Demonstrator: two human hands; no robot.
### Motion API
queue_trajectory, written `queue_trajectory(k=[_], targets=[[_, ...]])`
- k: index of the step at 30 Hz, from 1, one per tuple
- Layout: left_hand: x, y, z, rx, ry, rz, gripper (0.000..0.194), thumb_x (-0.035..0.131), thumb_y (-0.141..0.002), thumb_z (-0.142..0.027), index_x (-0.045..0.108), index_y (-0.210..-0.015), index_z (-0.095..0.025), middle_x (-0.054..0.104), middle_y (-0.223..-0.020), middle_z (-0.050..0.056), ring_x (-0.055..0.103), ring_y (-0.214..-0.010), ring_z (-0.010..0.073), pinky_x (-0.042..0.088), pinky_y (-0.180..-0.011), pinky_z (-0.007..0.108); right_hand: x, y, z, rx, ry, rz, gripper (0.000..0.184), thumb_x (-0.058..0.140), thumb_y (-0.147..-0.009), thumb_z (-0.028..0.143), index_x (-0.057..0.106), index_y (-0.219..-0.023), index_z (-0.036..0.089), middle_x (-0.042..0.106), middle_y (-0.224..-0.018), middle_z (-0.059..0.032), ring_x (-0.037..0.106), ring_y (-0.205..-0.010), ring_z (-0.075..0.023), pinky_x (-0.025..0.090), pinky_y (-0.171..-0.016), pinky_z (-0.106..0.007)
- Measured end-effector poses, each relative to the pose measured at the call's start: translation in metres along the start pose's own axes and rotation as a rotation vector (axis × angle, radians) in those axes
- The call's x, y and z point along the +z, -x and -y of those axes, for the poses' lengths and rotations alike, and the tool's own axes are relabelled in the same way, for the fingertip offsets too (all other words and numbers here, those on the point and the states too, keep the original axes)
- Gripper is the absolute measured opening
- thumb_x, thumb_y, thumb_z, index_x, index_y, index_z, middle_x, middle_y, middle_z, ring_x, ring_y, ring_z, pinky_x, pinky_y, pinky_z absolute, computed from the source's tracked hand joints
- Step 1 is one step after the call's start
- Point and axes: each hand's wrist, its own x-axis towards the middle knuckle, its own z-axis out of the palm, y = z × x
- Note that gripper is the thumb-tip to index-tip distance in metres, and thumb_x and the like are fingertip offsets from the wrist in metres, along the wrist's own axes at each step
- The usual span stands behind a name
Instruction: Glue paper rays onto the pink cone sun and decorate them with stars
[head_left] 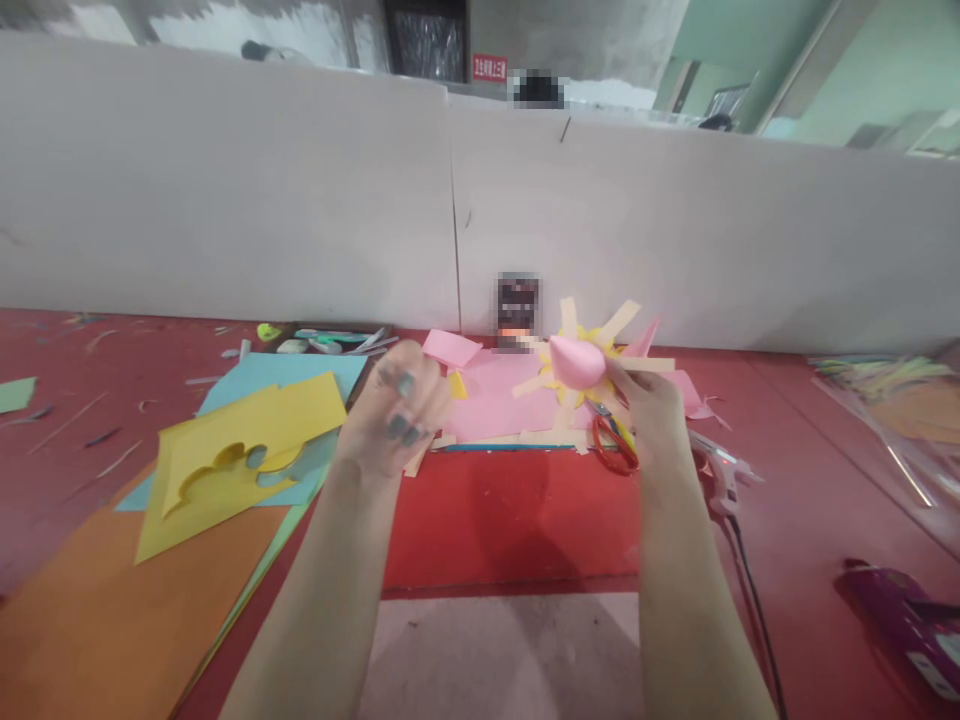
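My right hand [651,395] is closed on a paper flower [577,362], raised above the red table. The flower has a pink cone in the middle, a scalloped yellow ring behind it and several cream strips sticking outward. My left hand [397,410] makes a fist with dark nails turned inward; nothing shows in it. Between the hands lies a pink paper sheet [495,395] with a small yellow scrap [457,385] on it. Red-handled scissors [615,447] rest just below the flower, partly hidden by my right hand. A blue pencil-like stick [510,447] lies along the sheet's near edge.
Cut yellow paper [210,450] lies over blue [247,385] and orange sheets [142,600] at left. A corded glue gun [721,475] is beside my right forearm. A purple tool [900,620] sits at lower right. A white partition [300,200] stands behind the table.
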Motion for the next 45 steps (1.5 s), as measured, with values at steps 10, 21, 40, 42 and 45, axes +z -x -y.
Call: queue_trajectory(k=[10, 21, 40, 42, 45], targets=[[0.013, 0.012, 0.037, -0.84, -1.195, 0.432, 0.011, 0.061, -0.066, -0.022, 0.064, -0.055, -0.023, 0.063, -0.054, -0.004, 0.06, -0.063, 0.0145, 0.044, -0.069, 0.026, 0.009, 0.008, 0.012, 0.228, -0.5, -0.024, 0.025, 0.077, -0.058, 0.033, 0.068, -0.075, 0.016, 0.068, -0.076, -0.0037, 0.065, -0.076, -0.0179, 0.053, -0.063, -0.026], [0.035, 0.007, 0.031, -0.862, -1.273, 0.637, 0.024, 0.055, -0.074, -0.04, 0.067, -0.061, -0.024, 0.065, -0.068, -0.001, 0.06, -0.072, 0.0173, 0.042, -0.067, 0.026, 0.011, 0.01, 0.017, 0.27, -0.535, 0.045, 0.023, 0.077, -0.057, 0.033, 0.065, -0.066, 0.016, 0.062, -0.059, 0.0005, 0.057, -0.05, -0.0109, 0.042, -0.044, -0.023], [0.014, -0.014, 0.056, -0.491, -0.636, -0.192, 0.042, 0.056, -0.079, -0.042, 0.058, -0.113, -0.018, 0.065, -0.11, 0.009, 0.06, -0.102, 0.0218, 0.041, -0.095, 0.036, 0.03, 0.008, 0.014, 0.278, -0.659, -0.014, 0.024, 0.078, -0.052, 0.03, 0.068, -0.072, 0.018, 0.069, -0.075, -0.0007, 0.063, -0.066, -0.0145, 0.05, -0.058, -0.026], [0.014, -0.013, 0.057, -0.509, -0.677, -0.212, 0.039, 0.062, -0.075, -0.04, 0.06, -0.107, -0.018, 0.068, -0.104, 0.008, 0.061, -0.102, 0.022, 0.042, -0.094, 0.036, 0.032, 0.009, 0.014, 0.277, -0.65, -0.006, 0.025, 0.078, -0.053, 0.03, 0.069, -0.072, 0.018, 0.069, -0.075, -0.0009, 0.063, -0.067, -0.0144, 0.05, -0.06, -0.026], [0.013, -0.011, 0.059, -0.539, -0.696, -0.192, 0.03, 0.063, -0.074, -0.04, 0.063, -0.096, -0.019, 0.071, -0.091, 0.007, 0.063, -0.096, 0.0215, 0.044, -0.091, 0.036, 0.033, 0.011, 0.014, 0.264, -0.629, 0.002, 0.024, 0.077, -0.053, 0.031, 0.069, -0.071, 0.018, 0.068, -0.071, -0.0008, 0.063, -0.067, -0.0144, 0.05, -0.059, -0.025]])
